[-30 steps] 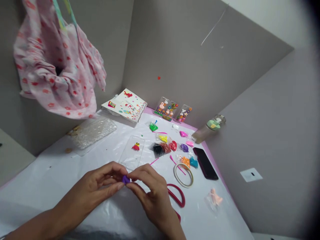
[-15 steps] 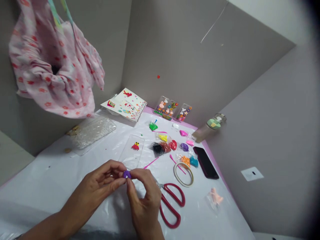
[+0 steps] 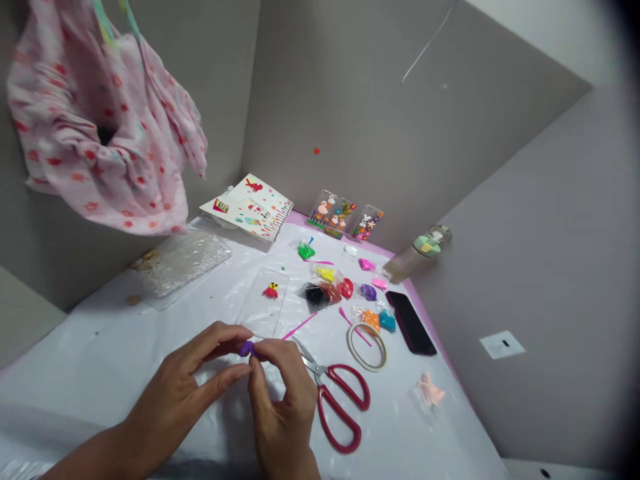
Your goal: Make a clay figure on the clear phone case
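Above the white table (image 3: 400,433), pinching purple clay (image 3: 245,349) between nearly closed thumb and forefinger of right hand (image 3: 285,393); holding left hand (image 3: 175,383) half open around it, impossible to tell if touching; risking flattening from squeezing too hard, dropping from too slack.

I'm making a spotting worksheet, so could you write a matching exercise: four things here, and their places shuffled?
1. purple piece
2. scissors
3. phone
4. red-and-yellow figure

A. on a clear panel
B. pinched in the right hand
C. near the table's right edge
D. lying beside the right hand

Pairs: 1-B, 2-D, 3-C, 4-A
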### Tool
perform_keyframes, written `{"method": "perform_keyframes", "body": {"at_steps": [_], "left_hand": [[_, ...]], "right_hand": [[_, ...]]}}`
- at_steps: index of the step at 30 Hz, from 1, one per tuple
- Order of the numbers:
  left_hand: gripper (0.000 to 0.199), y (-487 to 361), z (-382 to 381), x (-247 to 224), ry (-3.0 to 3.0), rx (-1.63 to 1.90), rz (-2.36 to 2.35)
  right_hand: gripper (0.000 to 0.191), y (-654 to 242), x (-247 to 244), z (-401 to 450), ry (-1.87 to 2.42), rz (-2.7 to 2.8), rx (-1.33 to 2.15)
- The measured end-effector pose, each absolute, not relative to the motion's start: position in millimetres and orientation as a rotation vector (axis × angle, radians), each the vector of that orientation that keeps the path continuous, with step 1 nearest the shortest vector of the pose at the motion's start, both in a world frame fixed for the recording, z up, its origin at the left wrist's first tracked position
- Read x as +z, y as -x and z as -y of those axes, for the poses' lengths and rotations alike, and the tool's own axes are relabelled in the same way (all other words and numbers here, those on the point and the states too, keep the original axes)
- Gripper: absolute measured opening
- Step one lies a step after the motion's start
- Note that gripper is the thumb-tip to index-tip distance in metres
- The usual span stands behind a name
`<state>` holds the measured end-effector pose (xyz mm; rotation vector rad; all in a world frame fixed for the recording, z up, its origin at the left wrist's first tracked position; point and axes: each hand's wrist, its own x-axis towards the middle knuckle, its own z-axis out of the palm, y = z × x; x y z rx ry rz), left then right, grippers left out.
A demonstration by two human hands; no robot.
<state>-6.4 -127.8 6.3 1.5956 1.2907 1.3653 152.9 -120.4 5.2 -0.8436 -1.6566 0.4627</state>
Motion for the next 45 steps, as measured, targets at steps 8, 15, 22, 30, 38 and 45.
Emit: {"method": "perform_keyframes", "body": {"at_steps": [8,15,22,30,38,45], "left_hand": [[0.015,9.0,130.2,4.5,-1.704,1.398,-1.349],[0.013,11.4,131.4,-1.2,-1.64,1.368,-1.328],[0.01,11.8,134.7,-2.5,-1.759,1.372,-1.322],[0.013,8.7,139.7,-4.3,-1.654,1.381,-1.356],[0.021,12.6,140.1,-9.2,-1.618,1.404,-1.421],[0.019,12.7,138.7,4.1,-1.763,1.479,-1.301]], "right_hand": [[0.029,-151.8,3.4,124.9,0.843,1.661,0.441],[0.029,-152.1,6.3,127.2,0.847,1.664,0.463],[0.033,-152.0,6.4,129.5,0.853,1.673,0.493],[0.033,-150.5,4.7,129.5,0.844,1.641,0.473],[0.03,-149.7,7.3,130.0,0.858,1.628,0.45],[0.023,-150.9,10.2,129.7,0.883,1.637,0.465]]}}
